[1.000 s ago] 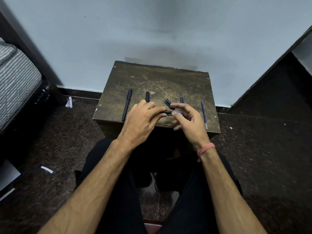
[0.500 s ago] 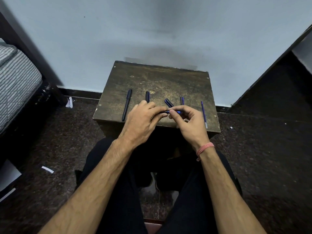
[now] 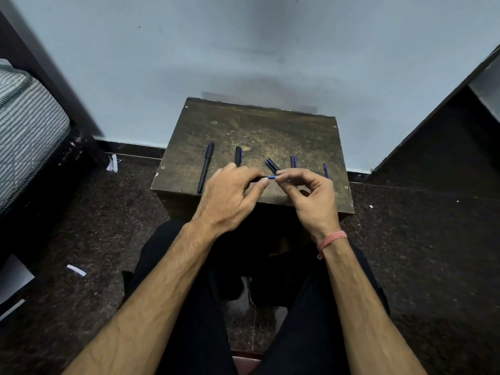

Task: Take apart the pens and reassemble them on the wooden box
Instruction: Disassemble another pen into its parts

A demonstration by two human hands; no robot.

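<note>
Over the near edge of the wooden box, my left hand grips a dark pen barrel, mostly hidden in its fingers. My right hand pinches the blue refill that sticks out of the barrel's end. On the box lie a whole black pen at the left, a black cap, another dark cap, two thin refills and a further refill at the right.
The box stands against a pale wall. A striped mattress sits to the left and dark furniture to the right. Paper scraps lie on the dark speckled floor. My legs are below the box.
My right hand's fingers have uncurled and shifted slightly right, leaving a short blue length of refill showing between the two hands. The left hand stays in place.
</note>
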